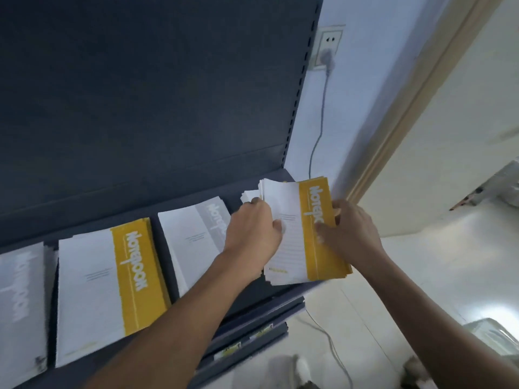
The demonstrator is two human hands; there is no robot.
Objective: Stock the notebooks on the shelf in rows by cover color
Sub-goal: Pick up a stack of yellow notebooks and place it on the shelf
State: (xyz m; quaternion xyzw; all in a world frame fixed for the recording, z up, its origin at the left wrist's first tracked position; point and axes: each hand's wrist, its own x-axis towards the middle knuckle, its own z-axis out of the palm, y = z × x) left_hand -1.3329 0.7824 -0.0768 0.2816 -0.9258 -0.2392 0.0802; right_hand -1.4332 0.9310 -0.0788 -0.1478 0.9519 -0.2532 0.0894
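Observation:
On the dark blue shelf (pixel 196 189) lie piles of white notebooks with a coloured band. At the right end, both my hands hold a stack of yellow-banded notebooks (pixel 311 248). My left hand (pixel 254 228) grips its left edge with the thumb on the cover. My right hand (pixel 351 228) grips the yellow right edge. Left of my left arm lies a grey-banded pile (pixel 193 234), then a yellow-banded pile (pixel 112 282), then another grey-banded pile (pixel 22 299) at the far left.
The shelf's dark back panel (pixel 140 94) rises behind the piles. Lower shelf edges with price tags (pixel 247 341) jut out below. A wall socket with a plug and cable (pixel 411 56) is to the right, beside a door frame (pixel 407 108). The pale floor shows below.

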